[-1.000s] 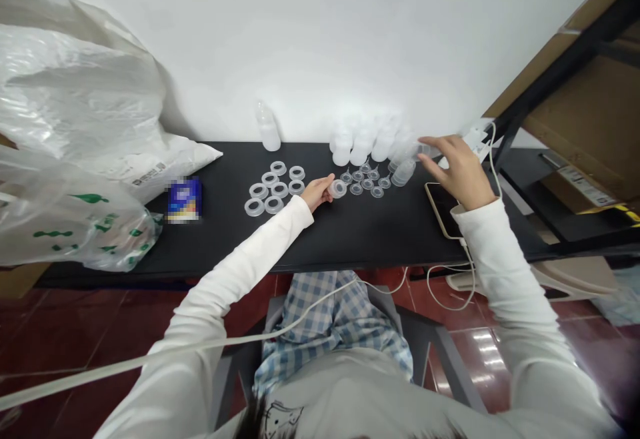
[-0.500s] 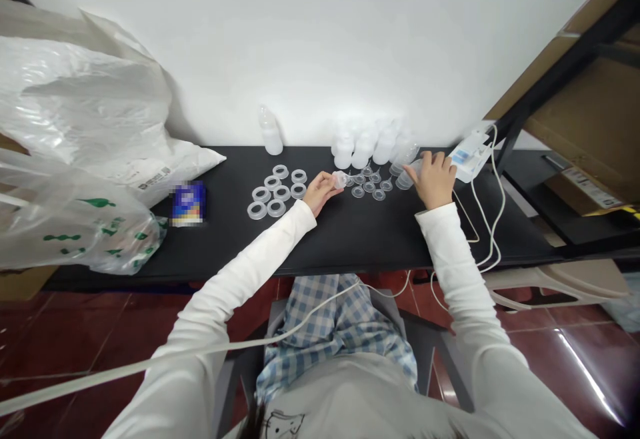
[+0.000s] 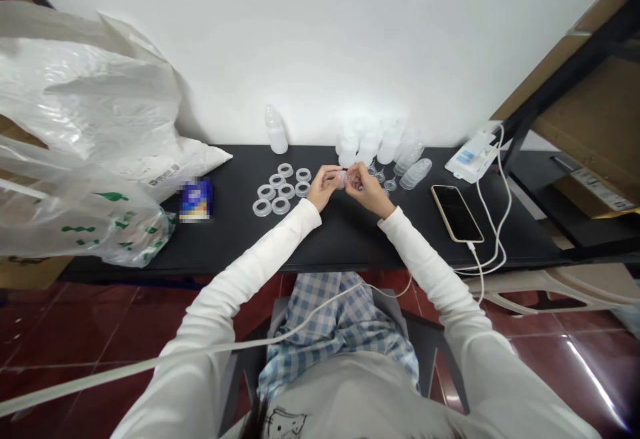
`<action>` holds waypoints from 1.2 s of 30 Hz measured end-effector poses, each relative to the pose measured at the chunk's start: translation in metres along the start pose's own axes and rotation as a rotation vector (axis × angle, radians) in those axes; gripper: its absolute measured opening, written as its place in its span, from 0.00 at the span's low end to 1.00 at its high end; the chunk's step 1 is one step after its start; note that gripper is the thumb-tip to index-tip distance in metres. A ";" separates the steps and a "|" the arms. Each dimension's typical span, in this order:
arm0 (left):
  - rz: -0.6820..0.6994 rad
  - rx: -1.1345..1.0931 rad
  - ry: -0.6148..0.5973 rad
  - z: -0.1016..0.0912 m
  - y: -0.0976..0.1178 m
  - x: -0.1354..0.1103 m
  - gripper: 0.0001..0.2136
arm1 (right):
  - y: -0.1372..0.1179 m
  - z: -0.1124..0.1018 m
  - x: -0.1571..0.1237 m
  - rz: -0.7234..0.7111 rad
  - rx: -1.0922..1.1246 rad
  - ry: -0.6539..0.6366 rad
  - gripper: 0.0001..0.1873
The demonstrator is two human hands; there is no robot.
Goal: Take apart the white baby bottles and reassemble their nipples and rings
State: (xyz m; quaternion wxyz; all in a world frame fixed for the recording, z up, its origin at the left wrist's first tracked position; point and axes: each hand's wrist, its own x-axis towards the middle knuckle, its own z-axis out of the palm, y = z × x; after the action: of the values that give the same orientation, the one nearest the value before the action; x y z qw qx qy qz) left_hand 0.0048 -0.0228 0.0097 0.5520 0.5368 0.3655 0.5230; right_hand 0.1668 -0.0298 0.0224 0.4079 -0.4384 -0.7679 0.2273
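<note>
My left hand and my right hand meet over the middle of the black table. Both pinch a small clear plastic piece between their fingertips. Several translucent rings lie in a cluster just left of my left hand. Behind my hands small clear nipples lie on the table, and white bottles stand in a row against the wall. A stack of clear caps lies to the right of them. One bottle stands apart at the back.
A phone on a white cable lies at the right, with a white box behind it. Large plastic bags and a small blue pack fill the left end. A dark shelf frame rises at the right.
My right hand left the stack of clear caps at the right and came in to meet my left hand. My left hand lifted the clear piece off the table.
</note>
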 end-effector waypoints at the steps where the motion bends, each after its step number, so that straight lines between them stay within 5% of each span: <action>1: 0.022 0.021 0.000 -0.001 -0.001 0.000 0.17 | 0.000 -0.001 0.000 0.005 -0.008 0.001 0.10; 4: 0.026 0.059 -0.020 -0.002 -0.005 0.001 0.14 | -0.001 -0.003 -0.001 -0.003 -0.066 -0.018 0.07; 10: -0.175 0.136 -0.026 0.000 -0.006 0.002 0.14 | -0.006 -0.016 -0.005 -0.199 -0.253 -0.179 0.07; 15: -0.212 0.210 -0.008 -0.001 -0.010 -0.001 0.16 | -0.001 -0.055 0.001 -0.181 -0.396 -0.203 0.11; 20: 0.003 0.408 -0.048 -0.020 -0.017 -0.008 0.16 | 0.020 -0.103 0.023 0.020 -0.856 -0.171 0.15; 26: 0.318 0.981 -0.201 -0.034 -0.018 -0.010 0.13 | 0.050 -0.104 0.039 0.134 -1.081 -0.312 0.12; 31: 0.350 1.194 -0.141 -0.033 -0.018 -0.007 0.13 | 0.068 -0.101 0.039 0.103 -1.081 -0.337 0.10; 36: 0.277 1.191 -0.040 -0.026 -0.018 0.003 0.27 | 0.070 -0.109 0.038 0.123 -1.012 -0.331 0.13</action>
State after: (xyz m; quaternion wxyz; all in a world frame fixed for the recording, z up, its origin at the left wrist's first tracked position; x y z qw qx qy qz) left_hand -0.0166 -0.0123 -0.0112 0.0905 0.8053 0.5117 0.2855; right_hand 0.2801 0.0380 0.0507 0.0051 -0.5828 -0.8085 -0.0816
